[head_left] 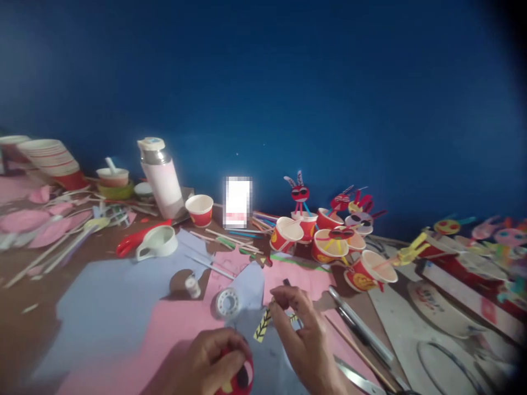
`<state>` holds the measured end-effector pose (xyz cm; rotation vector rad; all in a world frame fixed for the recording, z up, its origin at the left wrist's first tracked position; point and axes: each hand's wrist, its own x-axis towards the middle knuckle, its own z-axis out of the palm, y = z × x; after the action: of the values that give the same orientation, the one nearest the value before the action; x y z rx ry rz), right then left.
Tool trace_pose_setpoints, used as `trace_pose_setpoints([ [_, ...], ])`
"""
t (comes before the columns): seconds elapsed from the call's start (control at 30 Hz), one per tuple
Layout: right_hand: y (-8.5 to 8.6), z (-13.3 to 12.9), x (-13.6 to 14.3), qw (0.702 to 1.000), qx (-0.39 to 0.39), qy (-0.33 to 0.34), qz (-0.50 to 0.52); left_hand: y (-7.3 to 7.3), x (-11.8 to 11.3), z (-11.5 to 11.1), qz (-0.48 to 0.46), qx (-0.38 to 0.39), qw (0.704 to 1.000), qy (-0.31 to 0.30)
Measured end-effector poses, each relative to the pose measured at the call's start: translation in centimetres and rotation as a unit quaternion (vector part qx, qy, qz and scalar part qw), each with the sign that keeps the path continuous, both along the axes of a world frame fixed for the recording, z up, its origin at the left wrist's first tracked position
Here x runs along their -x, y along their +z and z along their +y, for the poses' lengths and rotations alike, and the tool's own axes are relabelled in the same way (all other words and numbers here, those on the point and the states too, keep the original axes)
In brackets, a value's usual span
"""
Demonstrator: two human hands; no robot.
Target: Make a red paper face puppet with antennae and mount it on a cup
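At the front, my left hand (208,354) is closed on a red paper face (246,378) with a black-and-white eye; my fingers hide much of it. Beside it, my right hand (307,343) pinches a yellow paper strip (262,328) marked with black slanting lines. Part of another yellow piece shows behind the right fingers. A white tape roll (228,303) lies just beyond the hands on blue and pink paper (111,299). Scissors (356,376) lie right of my right hand, partly out of view.
Red paper cups (287,236) with paper figures stand at the back right. A white flask (160,178), a single paper cup (200,211) and a white handled cup (158,243) stand left. Pens (360,323) lie right. A blurred bright rectangle (237,200) stands by the blue wall.
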<state>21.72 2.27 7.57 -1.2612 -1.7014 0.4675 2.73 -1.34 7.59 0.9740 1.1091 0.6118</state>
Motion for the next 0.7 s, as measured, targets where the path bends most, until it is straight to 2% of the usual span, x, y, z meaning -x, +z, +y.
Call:
trace_pose_setpoints([
  [0.27,-0.6,-0.9,0.4,0.998,-0.009,0.024,-0.049,-1.8,0.0,0.5,-0.037,-0.023,0.999,0.002],
  [0.47,-1.2,-1.5,0.7,0.997,0.041,0.052,-0.033,-1.5,0.2,0.7,-0.011,-0.033,0.999,0.006],
  [0.53,-1.2,-1.5,0.6,0.996,0.068,0.061,0.001,-1.2,0.3,0.8,-0.014,-0.025,1.0,0.006],
  [0.6,-0.9,-1.6,0.4,0.987,0.126,0.068,0.069,-0.9,0.4,1.0,-0.011,-0.016,1.0,0.004],
  [0.7,-0.6,-1.8,0.1,0.944,0.252,0.07,0.203,-0.5,0.6,1.2,-0.004,-0.007,1.0,-0.001],
])
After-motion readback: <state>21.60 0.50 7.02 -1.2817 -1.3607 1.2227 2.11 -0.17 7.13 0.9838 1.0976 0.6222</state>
